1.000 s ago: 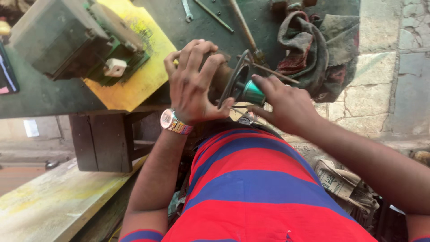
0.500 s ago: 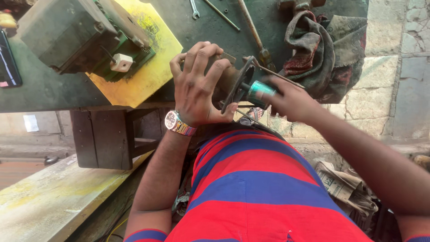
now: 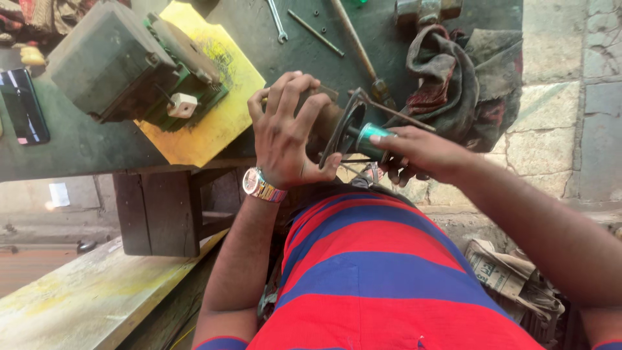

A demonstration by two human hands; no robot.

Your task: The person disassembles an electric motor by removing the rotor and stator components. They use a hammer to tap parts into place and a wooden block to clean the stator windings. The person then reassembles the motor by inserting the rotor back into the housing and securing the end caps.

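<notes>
Head view: my left hand (image 3: pixel 285 139) clamps the motor body (image 3: pixel 327 123) at centre frame; my right hand (image 3: pixel 421 152), just right, pinches the green-tipped shaft (image 3: pixel 370 139), pointing rightward.

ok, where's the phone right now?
Head view, far left: the dark phone lies flat on the grey workbench, just left of the grey-green motor block, well away from both hands.

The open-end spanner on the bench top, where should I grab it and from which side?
Probably take the spanner by its slim bare shaft, coming straight down from above. It lies flat on the dark bench, apart from the thin rod beside it, so fingers can pinch its long edges.
</notes>
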